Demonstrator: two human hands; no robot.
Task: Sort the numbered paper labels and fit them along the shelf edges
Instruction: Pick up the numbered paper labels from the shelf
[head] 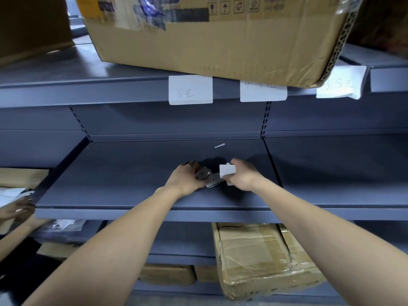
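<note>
— Counts?
— Two hands. My left hand (187, 180): fingers pinch a small white numbered paper label (203, 174). My right hand (240, 177): fingers grip a white paper label stack (227, 170). More loose labels (213, 182) lie between them; I can't count them. Three white handwritten edge labels (190, 90) are on the upper shelf edge.
— Setting?
— A dark grey metal shelf (132, 173), part of storeroom racking. One thin white paper strip (219, 145) lies further back.
— Obstructions?
— A big brown cardboard box (209, 40) overhangs and hides the middle edge label (262, 94) top. Taped cartons (260, 257) are below, and another person's hand (15, 208) is far left.
</note>
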